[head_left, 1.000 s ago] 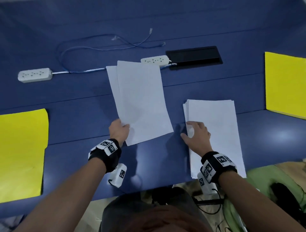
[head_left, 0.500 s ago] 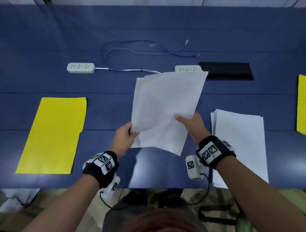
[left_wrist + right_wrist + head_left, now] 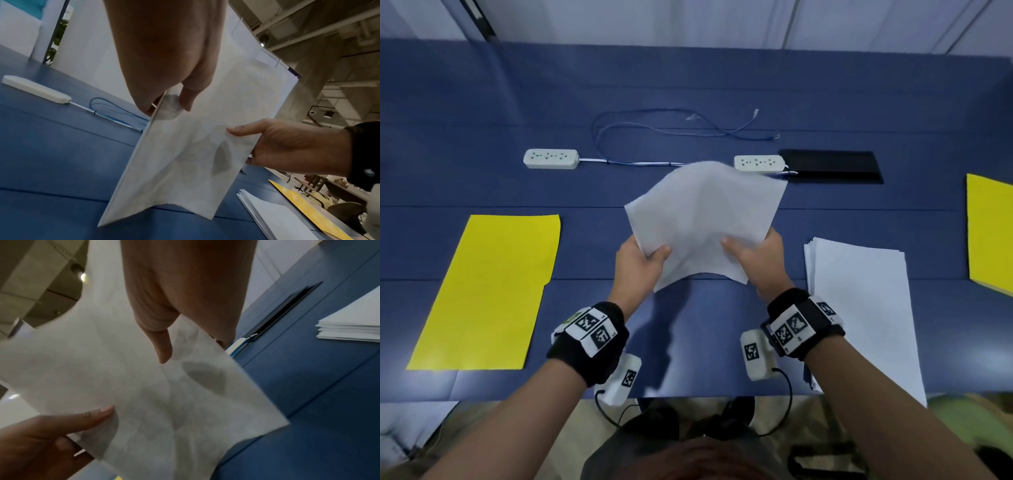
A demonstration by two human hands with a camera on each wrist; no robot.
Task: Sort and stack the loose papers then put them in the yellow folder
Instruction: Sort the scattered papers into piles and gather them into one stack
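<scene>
Both hands hold a few white loose sheets (image 3: 702, 219) tilted up above the middle of the blue table (image 3: 688, 85). My left hand (image 3: 643, 260) pinches their left edge, thumb on top; the wrist view shows the same pinch on the sheets (image 3: 185, 162) by the left hand (image 3: 174, 100). My right hand (image 3: 753, 255) pinches the right edge, also seen gripping the sheets (image 3: 144, 394) with the right hand (image 3: 164, 345). A neat stack of white paper (image 3: 859, 308) lies at the right, by the table's front edge. A yellow folder (image 3: 486, 291) lies flat at the left.
A second yellow folder (image 3: 989, 236) lies at the far right edge. Two white power strips (image 3: 551, 158) (image 3: 758, 162) with a blue cable (image 3: 654, 126) sit behind the sheets, beside a black cable hatch (image 3: 832, 166). The table's front edge runs just below my wrists.
My right hand left the paper stack and took the right edge of the sheets. Both hands have lifted the sheets off the table and turned them upright; the view shifted leftward.
</scene>
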